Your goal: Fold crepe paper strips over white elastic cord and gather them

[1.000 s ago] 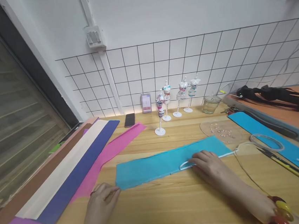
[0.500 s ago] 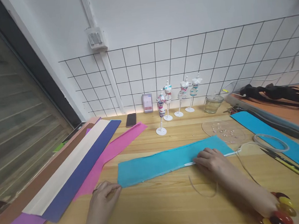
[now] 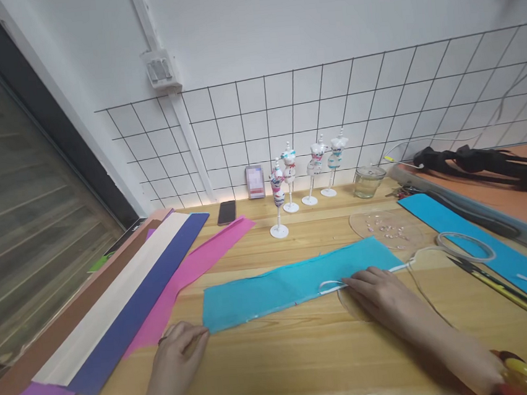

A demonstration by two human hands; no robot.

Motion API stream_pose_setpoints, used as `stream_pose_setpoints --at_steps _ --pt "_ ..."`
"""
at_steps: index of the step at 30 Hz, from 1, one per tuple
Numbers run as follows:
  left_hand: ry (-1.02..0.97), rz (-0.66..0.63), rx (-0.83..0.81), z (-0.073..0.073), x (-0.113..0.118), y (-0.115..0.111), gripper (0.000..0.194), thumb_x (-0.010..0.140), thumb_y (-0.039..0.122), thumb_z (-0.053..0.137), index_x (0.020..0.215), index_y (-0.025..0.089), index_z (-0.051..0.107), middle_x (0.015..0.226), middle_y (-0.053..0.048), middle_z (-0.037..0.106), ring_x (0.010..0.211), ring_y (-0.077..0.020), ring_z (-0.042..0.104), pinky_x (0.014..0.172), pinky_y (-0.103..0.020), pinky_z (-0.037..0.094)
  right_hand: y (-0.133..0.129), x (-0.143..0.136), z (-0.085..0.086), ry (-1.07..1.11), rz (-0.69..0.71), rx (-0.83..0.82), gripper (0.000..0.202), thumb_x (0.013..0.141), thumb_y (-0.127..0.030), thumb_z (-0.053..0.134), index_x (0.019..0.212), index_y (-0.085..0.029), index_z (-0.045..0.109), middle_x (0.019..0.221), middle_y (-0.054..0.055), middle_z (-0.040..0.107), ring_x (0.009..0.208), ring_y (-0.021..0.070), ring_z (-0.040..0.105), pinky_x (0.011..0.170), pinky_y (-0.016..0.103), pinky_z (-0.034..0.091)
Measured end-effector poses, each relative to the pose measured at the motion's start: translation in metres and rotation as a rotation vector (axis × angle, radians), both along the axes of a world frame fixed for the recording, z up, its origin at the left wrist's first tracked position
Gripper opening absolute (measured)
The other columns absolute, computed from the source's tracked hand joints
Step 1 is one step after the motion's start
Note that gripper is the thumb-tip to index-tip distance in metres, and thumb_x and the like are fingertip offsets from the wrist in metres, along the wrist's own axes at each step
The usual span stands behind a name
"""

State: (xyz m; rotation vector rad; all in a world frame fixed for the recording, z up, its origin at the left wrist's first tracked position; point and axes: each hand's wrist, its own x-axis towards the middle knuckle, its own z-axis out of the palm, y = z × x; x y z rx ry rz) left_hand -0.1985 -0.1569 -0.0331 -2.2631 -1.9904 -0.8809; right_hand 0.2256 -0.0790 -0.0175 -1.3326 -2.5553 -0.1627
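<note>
A turquoise strip of thin crepe-like sheet (image 3: pixel 272 290) lies slantwise across the wooden table. Its lower left corner is pinched between the thumb and fingers of my left hand (image 3: pixel 178 354). My right hand (image 3: pixel 379 289) rests on the lower right part of the strip, fingers closed on a thin white cord (image 3: pixel 330 286). Along the strip's lower edge the cord runs under that hand, coming out to the right. A small loop of it stands up just left of my right fingertips. What lies beneath the right palm is hidden.
Coloured sheets, including a pink strip (image 3: pixel 187 273) and a dark blue one (image 3: pixel 135 321), lie left. Several mini dress forms (image 3: pixel 278 190), a phone (image 3: pixel 226 213) and a glass (image 3: pixel 369 181) stand behind. Rightward are a clear dish (image 3: pixel 388 229), a cord coil (image 3: pixel 465 246) and a yellow-black cutting tool (image 3: pixel 498 286).
A loop of white cord has risen beside my right fingertips, and the loose end below has drawn in toward that hand. My left hand keeps its corner. The view has shifted slightly.
</note>
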Motion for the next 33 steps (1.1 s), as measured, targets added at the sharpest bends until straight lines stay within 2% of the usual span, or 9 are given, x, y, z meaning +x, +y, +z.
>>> stream_pose_setpoints --at_steps 6,9,11,14,20,23,26,30,33 --pt "0.21 0.0 0.251 0.015 0.04 0.0 0.02 0.081 0.032 0.049 0.087 0.02 0.064 0.083 -0.007 0.06 0.08 -0.0209 0.056 0.072 -0.035 0.045 0.002 -0.026 0.006 0.085 0.036 -0.062 0.027 0.087 -0.024 0.044 0.108 -0.019 0.059 0.088 0.009 0.065 0.085 0.0221 0.054 0.071 0.035 0.04" --pt "0.269 -0.13 0.263 0.022 0.077 0.003 0.023 0.08 0.016 0.044 0.092 0.021 0.063 0.091 -0.007 0.061 0.091 -0.0237 0.054 0.079 -0.041 0.043 0.004 -0.036 0.009 0.13 0.037 -0.082 0.027 0.087 -0.024 0.043 0.106 -0.019 0.06 0.086 0.009 0.066 0.084 0.0217 0.056 0.07 0.034 0.04" --pt "0.256 -0.111 0.231 0.024 0.088 0.006 0.034 0.077 0.009 0.039 0.098 0.021 0.061 0.1 -0.008 0.061 0.1 -0.0256 0.052 0.086 -0.045 0.04 0.006 -0.037 0.011 0.147 0.031 -0.092 0.027 0.089 -0.022 0.04 0.103 -0.02 0.062 0.083 0.008 0.066 0.081 0.0208 0.056 0.07 0.034 0.04" --pt "0.153 -0.027 0.175 0.025 0.068 0.008 0.031 0.08 0.015 0.037 0.098 0.019 0.062 0.103 -0.008 0.061 0.101 -0.0232 0.053 0.086 -0.041 0.044 0.007 -0.032 0.012 0.149 0.031 -0.124 0.029 0.09 -0.022 0.037 0.099 -0.021 0.064 0.08 0.007 0.066 0.08 0.0201 0.056 0.069 0.033 0.04" --pt "0.058 0.16 0.007 0.024 -0.028 0.006 0.033 0.082 0.038 0.042 0.1 0.02 0.062 0.111 -0.006 0.06 0.104 -0.0222 0.053 0.09 -0.039 0.044 0.01 -0.028 0.002 0.142 0.055 -0.171 0.026 0.088 -0.026 0.041 0.1 -0.022 0.064 0.084 0.008 0.066 0.08 0.0214 0.057 0.068 0.033 0.04" --pt "0.112 0.256 0.055 0.025 -0.036 0.008 0.034 0.082 0.037 0.041 0.098 0.017 0.063 0.106 -0.009 0.061 0.102 -0.025 0.053 0.09 -0.043 0.042 0.012 -0.031 -0.004 0.151 0.073 -0.178 0.026 0.087 -0.028 0.042 0.101 -0.022 0.064 0.086 0.008 0.066 0.081 0.0215 0.058 0.068 0.033 0.04" --pt "0.134 0.287 0.164 0.025 0.013 0.01 0.031 0.084 0.028 0.037 0.096 0.014 0.062 0.104 -0.011 0.061 0.102 -0.0256 0.052 0.089 -0.045 0.042 0.014 -0.034 -0.005 0.184 0.085 -0.203 0.026 0.086 -0.03 0.044 0.101 -0.023 0.064 0.086 0.008 0.066 0.079 0.0206 0.059 0.067 0.031 0.041" --pt "0.154 -0.131 0.12 0.021 0.127 0.011 0.027 0.084 0.019 0.041 0.104 0.018 0.059 0.114 -0.006 0.057 0.115 -0.0236 0.043 0.093 -0.041 0.041 0.016 -0.039 -0.001 0.264 0.099 -0.264 0.028 0.087 -0.031 0.041 0.1 -0.022 0.064 0.083 0.008 0.066 0.076 0.0194 0.059 0.066 0.03 0.043" --pt "0.148 -0.234 -0.006 0.016 0.192 0.011 0.035 0.082 0.026 0.05 0.115 0.018 0.052 0.118 -0.007 0.054 0.112 -0.0244 0.045 0.091 -0.042 0.043 0.019 -0.042 0.001 0.312 0.098 -0.307 0.029 0.088 -0.031 0.039 0.095 -0.021 0.065 0.083 0.008 0.066 0.077 0.0188 0.06 0.067 0.03 0.044"
